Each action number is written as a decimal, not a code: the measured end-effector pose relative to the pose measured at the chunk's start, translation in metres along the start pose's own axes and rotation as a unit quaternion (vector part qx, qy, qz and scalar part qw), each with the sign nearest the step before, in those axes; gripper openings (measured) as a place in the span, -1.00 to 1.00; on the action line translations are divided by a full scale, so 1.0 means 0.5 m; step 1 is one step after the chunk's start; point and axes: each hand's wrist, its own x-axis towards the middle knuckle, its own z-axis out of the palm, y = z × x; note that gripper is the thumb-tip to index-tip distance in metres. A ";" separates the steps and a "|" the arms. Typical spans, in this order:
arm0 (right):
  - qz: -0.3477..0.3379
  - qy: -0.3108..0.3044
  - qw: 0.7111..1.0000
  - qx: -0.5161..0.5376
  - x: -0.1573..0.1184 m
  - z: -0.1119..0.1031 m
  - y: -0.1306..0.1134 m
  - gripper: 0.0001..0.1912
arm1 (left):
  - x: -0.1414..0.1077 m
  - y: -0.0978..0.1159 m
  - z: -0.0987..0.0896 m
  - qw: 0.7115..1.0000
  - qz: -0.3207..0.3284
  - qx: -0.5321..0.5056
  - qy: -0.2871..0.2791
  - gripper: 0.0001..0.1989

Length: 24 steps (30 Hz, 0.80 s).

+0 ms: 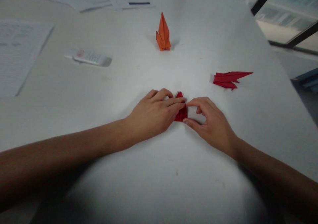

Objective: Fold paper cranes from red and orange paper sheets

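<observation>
Red folded paper (183,114) is on the bench (139,174), right? Which hand's closer?

Yep, flat on the bench between both hands, tbh both are touching it. Left hand (155,114) has fingers reaching across from the left, over the middle, hiding that side. Its thumb is out of sight, so can't tell if it's pinching.

And the right hand (215,128)?

Thumb and index spread apart, bench showing in the gap. Tips are at the paper's right edge, thumb by the near corner, index farther up, so the paper lies just left of them.

How's it pointing?

Narrow tip away from the person, wide end nearer, so the long axis looks roughly fore-and-aft. Orange folded figure (164,35) stands beyond it, fwiw.
</observation>
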 end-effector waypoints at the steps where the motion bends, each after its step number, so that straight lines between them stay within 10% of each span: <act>1: -0.032 0.001 0.999 -0.012 -0.003 0.002 0.001 -0.73 | -0.002 0.001 -0.003 1.000 -0.007 0.005 -0.004 -0.62; 17: -0.085 -0.023 0.995 -0.042 -0.009 -0.004 0.003 -0.87 | 0.005 -0.020 -0.015 0.993 -0.108 -0.039 -0.015 -0.35; 24: 0.023 -0.009 0.998 -0.050 -0.007 0.008 -0.003 -0.68 | 0.009 -0.021 -0.006 0.990 -0.131 -0.055 -0.004 -0.52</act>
